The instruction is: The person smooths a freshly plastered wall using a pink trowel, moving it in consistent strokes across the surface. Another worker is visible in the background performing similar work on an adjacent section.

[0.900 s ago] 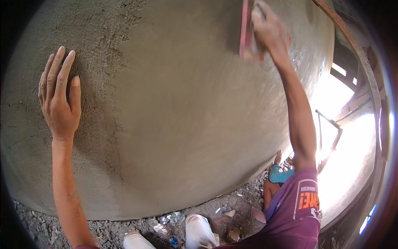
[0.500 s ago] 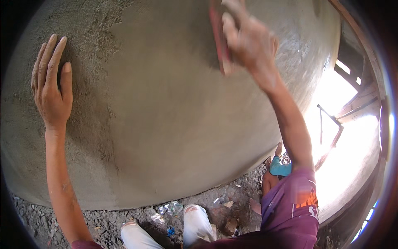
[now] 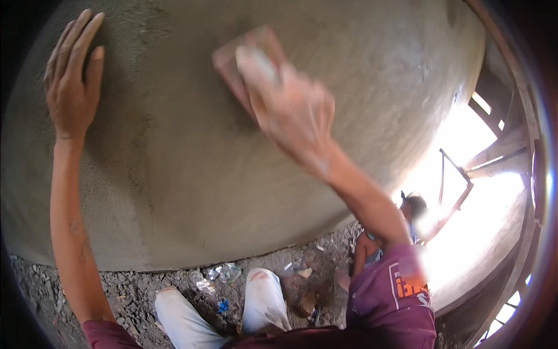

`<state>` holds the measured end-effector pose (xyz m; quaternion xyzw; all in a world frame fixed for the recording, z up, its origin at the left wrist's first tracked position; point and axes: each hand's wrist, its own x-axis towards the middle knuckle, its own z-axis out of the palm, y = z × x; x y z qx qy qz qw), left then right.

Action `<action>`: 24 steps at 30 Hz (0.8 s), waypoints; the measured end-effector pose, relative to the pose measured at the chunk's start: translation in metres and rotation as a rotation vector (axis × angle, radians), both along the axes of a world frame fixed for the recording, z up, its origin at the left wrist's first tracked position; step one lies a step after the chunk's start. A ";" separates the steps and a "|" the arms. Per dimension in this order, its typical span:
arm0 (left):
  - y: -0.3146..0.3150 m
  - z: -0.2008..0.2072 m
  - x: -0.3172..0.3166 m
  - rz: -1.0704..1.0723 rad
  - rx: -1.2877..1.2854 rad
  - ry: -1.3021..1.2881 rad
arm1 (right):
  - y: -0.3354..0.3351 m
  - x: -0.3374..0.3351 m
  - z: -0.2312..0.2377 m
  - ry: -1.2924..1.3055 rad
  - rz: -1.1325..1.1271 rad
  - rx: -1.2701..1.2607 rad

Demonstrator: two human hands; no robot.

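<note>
So there's a big grey-brown plastered wall point(image 3: 192, 180) filling most of the view, coarser on the left and smoother toward the right, with rubbly ground point(image 3: 131, 288) along its foot. Left hand point(image 3: 72, 84) is up at the rough side, palm toward the wall, fingers stretched out straight and the thumb off to the side. Right hand point(image 3: 296, 107) has its fingers wrapped round the handle of a reddish plastering float point(image 3: 228, 64), which is upper middle, tilted. It looks flat on the plaster, but motion blur makes that hard to swear to. Pale jeans point(image 3: 264, 302) below, crumpled clear plastic point(image 3: 225, 271) nearby, and another person point(image 3: 414, 205) low at right, partly behind the right arm.
</note>
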<state>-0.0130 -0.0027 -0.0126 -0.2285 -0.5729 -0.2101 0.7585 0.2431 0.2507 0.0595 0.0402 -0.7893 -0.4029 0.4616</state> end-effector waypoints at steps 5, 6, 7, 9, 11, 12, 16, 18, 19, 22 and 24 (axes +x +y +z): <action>0.005 0.003 0.018 -0.037 0.054 0.043 | 0.027 0.100 -0.177 -0.307 0.205 -0.928; 0.007 0.002 0.019 -0.039 0.052 0.034 | 0.019 0.113 -0.215 -0.278 0.277 -1.154; 0.015 0.001 0.019 -0.058 0.055 0.014 | 0.025 0.128 -0.255 -0.366 0.233 -1.315; 0.029 -0.004 0.036 -0.132 0.031 -0.165 | 0.042 0.153 -0.332 -0.501 0.181 -1.746; 0.007 0.001 0.046 -0.069 0.081 -0.340 | 0.034 0.152 -0.387 -0.648 0.292 -2.225; 0.003 -0.018 0.053 -0.140 0.057 -0.274 | 0.026 0.155 -0.390 -0.603 0.302 -2.387; 0.015 -0.162 0.164 -0.377 -0.210 -0.466 | 0.016 0.156 -0.398 -0.488 0.495 -2.955; 0.034 -0.235 0.254 -0.698 -0.264 -1.136 | 0.028 0.163 -0.406 -0.414 0.689 -3.044; 0.041 -0.281 0.280 -1.048 -0.138 -1.742 | 0.032 0.169 -0.403 -0.363 0.752 -3.093; 0.071 -0.375 0.348 -1.633 -0.147 -2.228 | 0.049 0.183 -0.409 -0.345 0.745 -3.088; 0.087 -0.400 0.387 -2.048 0.269 -2.252 | 0.054 0.193 -0.421 -0.388 0.872 -3.046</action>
